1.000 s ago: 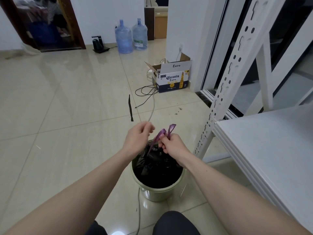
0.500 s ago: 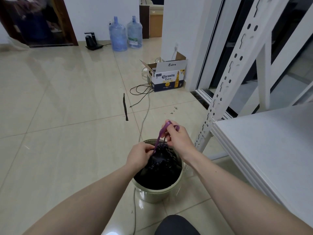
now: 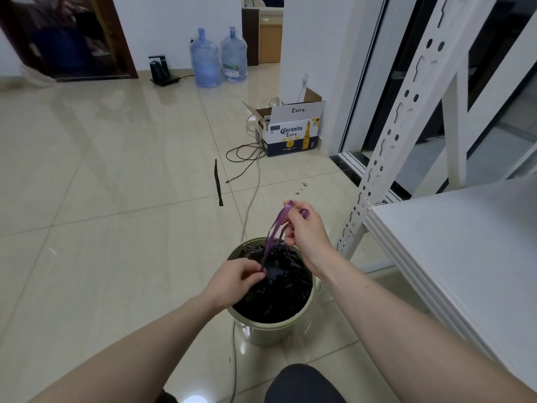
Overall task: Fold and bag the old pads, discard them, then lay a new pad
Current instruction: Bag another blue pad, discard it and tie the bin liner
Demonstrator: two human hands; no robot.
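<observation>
Glossy beige tile floor [image 3: 116,199], white metal shelf [image 3: 465,242] at right. Lower centre: pale green round bin [image 3: 271,333] holding black plastic bag [image 3: 279,289]. Right hand [image 3: 305,231] pinches purple drawstring [image 3: 273,231] up; left hand [image 3: 235,279] grips its lower end. Bagging step, likely cinching; next needs a firm pull, then knot.

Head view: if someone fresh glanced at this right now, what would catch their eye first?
Probably both hands over the pale green round bin at centre bottom, the right hand raised and the left hand low, a purple plastic drawstring stretched between them from the black plastic bag lining it. Next, the blue and white Coronita Extra cardboard box on the tiles beyond, and the white metal shelf at right.
</observation>
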